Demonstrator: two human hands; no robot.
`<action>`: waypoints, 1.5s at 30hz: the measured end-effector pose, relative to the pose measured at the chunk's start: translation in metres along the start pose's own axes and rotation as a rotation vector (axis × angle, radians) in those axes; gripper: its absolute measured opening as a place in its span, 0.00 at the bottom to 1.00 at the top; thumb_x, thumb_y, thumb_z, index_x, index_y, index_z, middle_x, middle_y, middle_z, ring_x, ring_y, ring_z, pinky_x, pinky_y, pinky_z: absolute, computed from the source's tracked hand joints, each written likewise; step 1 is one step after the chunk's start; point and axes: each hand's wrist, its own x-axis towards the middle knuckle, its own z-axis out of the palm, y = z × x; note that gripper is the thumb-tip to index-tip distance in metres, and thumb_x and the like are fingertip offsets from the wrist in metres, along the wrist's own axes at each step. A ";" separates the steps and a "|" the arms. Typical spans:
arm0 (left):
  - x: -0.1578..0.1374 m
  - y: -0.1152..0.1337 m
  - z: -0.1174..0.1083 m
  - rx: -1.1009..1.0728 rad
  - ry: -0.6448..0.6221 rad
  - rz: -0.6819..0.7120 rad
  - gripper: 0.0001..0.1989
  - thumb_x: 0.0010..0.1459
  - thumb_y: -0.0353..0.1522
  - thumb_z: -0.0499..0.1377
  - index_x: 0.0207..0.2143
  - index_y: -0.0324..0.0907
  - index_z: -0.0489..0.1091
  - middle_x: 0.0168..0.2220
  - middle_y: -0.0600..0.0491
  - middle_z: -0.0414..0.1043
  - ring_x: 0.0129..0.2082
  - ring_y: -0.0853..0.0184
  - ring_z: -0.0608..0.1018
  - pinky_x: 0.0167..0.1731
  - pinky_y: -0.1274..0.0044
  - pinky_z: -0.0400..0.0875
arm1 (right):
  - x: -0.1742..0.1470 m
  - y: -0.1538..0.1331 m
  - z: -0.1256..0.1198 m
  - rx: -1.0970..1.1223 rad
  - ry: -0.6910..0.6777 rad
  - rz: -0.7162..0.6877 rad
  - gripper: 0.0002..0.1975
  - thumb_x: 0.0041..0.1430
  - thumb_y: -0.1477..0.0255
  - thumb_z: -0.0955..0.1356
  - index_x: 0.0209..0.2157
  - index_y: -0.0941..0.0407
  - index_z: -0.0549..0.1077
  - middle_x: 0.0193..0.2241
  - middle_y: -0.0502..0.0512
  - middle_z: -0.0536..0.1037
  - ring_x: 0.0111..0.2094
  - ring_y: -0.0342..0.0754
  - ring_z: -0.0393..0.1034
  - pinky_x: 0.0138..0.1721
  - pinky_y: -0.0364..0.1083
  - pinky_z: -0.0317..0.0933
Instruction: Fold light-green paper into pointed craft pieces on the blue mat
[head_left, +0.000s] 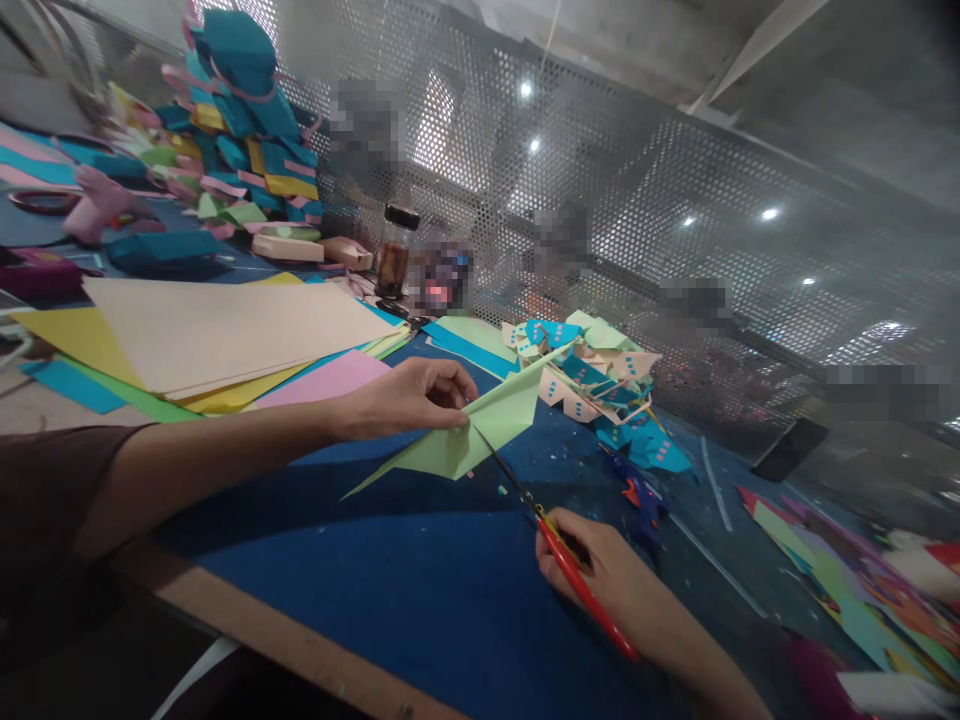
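Note:
My left hand (409, 400) pinches a folded sheet of light green paper (450, 452) between thumb and fingers, above the blue tabletop. The paper is creased, with points sticking out at the lower left and the upper right. My right hand (600, 560) is wrapped round the red handles of a pair of scissors (574, 580). The scissor blades point up and left, their tips at the green paper just below my left thumb. Whether the blades are cutting into the paper, I cannot tell.
Coloured paper sheets (247, 330) lie stacked at the left. Beyond my hands is a pile of folded paper pieces (600, 370). A blue glue gun (641, 500) lies to the right, near clear sticks. Behind stand a jar (394, 255) and a perforated metal screen (615, 150).

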 end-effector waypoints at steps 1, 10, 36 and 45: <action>0.000 0.000 0.000 -0.004 0.002 0.000 0.13 0.52 0.34 0.64 0.38 0.40 0.68 0.30 0.56 0.74 0.29 0.71 0.75 0.30 0.78 0.65 | 0.000 0.000 0.000 -0.004 -0.001 0.000 0.03 0.59 0.75 0.64 0.31 0.56 0.68 0.27 0.49 0.72 0.28 0.43 0.63 0.28 0.42 0.53; -0.001 0.002 0.000 -0.002 0.001 -0.004 0.12 0.53 0.33 0.64 0.38 0.39 0.69 0.29 0.56 0.74 0.29 0.71 0.75 0.29 0.78 0.65 | -0.001 -0.003 -0.001 -0.007 -0.003 0.007 0.03 0.60 0.74 0.64 0.31 0.56 0.68 0.27 0.48 0.72 0.28 0.42 0.62 0.29 0.42 0.52; -0.002 0.002 0.001 -0.006 -0.006 -0.009 0.11 0.52 0.33 0.64 0.38 0.39 0.69 0.29 0.56 0.74 0.29 0.71 0.75 0.29 0.78 0.65 | 0.003 0.008 0.005 -0.073 0.052 -0.014 0.07 0.59 0.73 0.64 0.27 0.56 0.64 0.24 0.46 0.67 0.26 0.42 0.58 0.27 0.42 0.49; -0.001 0.002 0.001 -0.012 -0.012 -0.009 0.11 0.53 0.34 0.64 0.37 0.39 0.69 0.29 0.56 0.73 0.29 0.70 0.75 0.30 0.78 0.65 | 0.005 0.009 0.006 -0.082 0.069 0.019 0.08 0.58 0.71 0.65 0.26 0.56 0.64 0.22 0.46 0.65 0.25 0.41 0.56 0.26 0.41 0.47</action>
